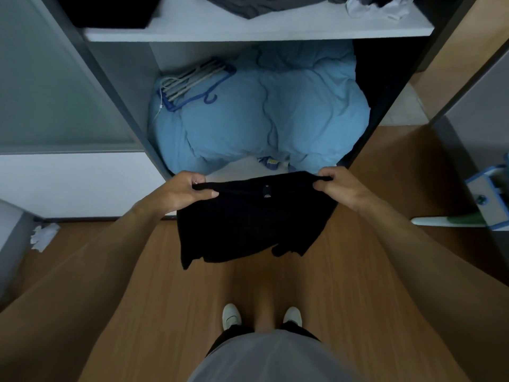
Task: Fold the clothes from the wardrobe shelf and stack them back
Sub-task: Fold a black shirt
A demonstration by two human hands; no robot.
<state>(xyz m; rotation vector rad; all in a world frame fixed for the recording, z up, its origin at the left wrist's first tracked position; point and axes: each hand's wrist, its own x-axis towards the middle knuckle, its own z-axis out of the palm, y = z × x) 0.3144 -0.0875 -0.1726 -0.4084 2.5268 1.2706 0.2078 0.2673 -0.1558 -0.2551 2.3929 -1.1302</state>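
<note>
While the black garment hangs in mid-air before the wardrobe, over the wooden floor, it is held only at its top edge. The left hand pinches one corner and the right hand the other, fingers curled.

Risk: nothing supports it, so a fold made in the air may go crooked. A slack pinch would drop it to the floor.

Cloth: plain black, soft, limp. Small tag at mid top edge. Hem uneven, lower on the person's left. Crumpled grey clothes lie on the shelf above.
</note>
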